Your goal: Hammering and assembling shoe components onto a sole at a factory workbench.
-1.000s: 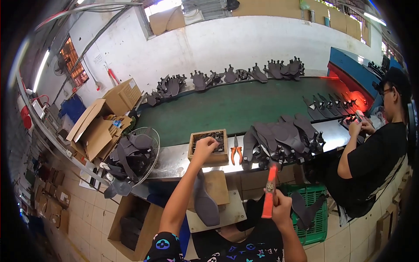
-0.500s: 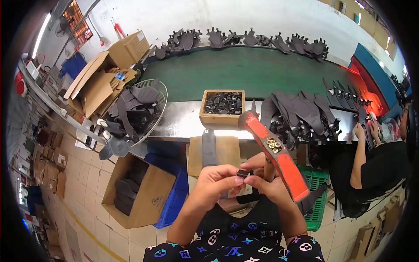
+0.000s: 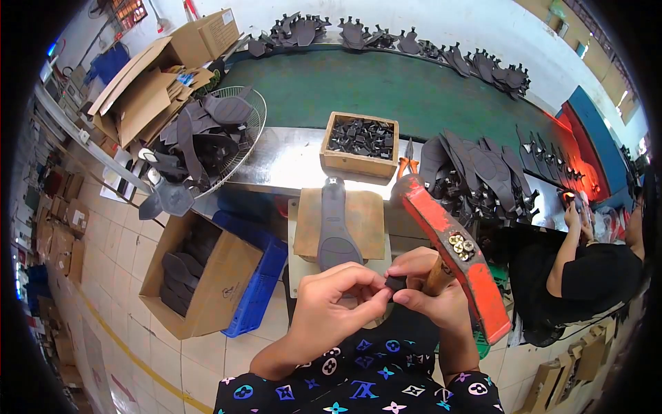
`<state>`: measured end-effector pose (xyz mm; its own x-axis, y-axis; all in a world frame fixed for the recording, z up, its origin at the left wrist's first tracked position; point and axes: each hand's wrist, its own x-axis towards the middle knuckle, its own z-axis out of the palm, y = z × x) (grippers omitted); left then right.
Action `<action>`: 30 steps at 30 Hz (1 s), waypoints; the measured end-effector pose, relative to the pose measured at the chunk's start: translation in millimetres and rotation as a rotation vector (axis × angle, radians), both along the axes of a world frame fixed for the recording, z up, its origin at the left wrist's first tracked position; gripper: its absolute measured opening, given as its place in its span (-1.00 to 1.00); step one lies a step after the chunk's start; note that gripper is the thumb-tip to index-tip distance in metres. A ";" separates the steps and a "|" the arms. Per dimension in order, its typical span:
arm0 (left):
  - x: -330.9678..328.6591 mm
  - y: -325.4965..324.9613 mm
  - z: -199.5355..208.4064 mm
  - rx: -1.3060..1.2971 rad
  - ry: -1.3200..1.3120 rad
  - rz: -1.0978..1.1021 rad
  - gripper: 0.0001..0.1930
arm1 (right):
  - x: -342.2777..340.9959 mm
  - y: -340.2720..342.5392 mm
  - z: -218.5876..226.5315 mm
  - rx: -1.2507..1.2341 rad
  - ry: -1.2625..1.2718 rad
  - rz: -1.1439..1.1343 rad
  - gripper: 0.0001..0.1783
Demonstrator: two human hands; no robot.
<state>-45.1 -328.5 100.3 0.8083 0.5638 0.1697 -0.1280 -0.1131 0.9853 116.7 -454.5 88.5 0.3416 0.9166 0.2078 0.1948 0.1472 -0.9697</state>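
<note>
Between the fingertips of both hands is a small black clip-like piece (image 3: 395, 283); its exact kind is hard to make out. My left hand (image 3: 331, 300) pinches it from the left. My right hand (image 3: 441, 300) touches it with thumb and fingertips while also holding a hammer by its wooden handle. The hammer's worn red head (image 3: 441, 231), with brass-coloured screws, juts up and to the right. Just beyond my hands, a dark grey paddle-shaped piece (image 3: 334, 221) lies on a brown block (image 3: 369, 224), its wide end toward me.
Behind the block stands a wooden box (image 3: 358, 163) of small black parts. Orange-handled pliers (image 3: 408, 162) and a pile of grey pieces (image 3: 476, 172) lie right of it. A wire basket (image 3: 258, 131) and carton (image 3: 221, 290) are left. Another person (image 3: 586, 269) works at right.
My view has tilted down and shifted, so the bench appears higher. Both hands still hold the small black piece close together, and the hammer stays in my right hand. More of the paddle-shaped piece shows.
</note>
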 end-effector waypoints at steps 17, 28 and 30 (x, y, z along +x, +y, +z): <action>82.4 171.9 -145.4 0.387 0.128 0.113 -0.67 | 42.1 124.8 -70.7 -0.055 -0.101 -0.179 -0.74; 59.5 115.1 -144.4 0.147 0.030 0.382 -0.77 | 38.6 145.3 -89.7 -0.063 -0.272 -0.091 -0.81; 57.9 105.6 -123.0 0.164 0.098 0.392 -0.76 | 39.6 143.2 -86.4 -0.098 -0.334 -0.089 -0.82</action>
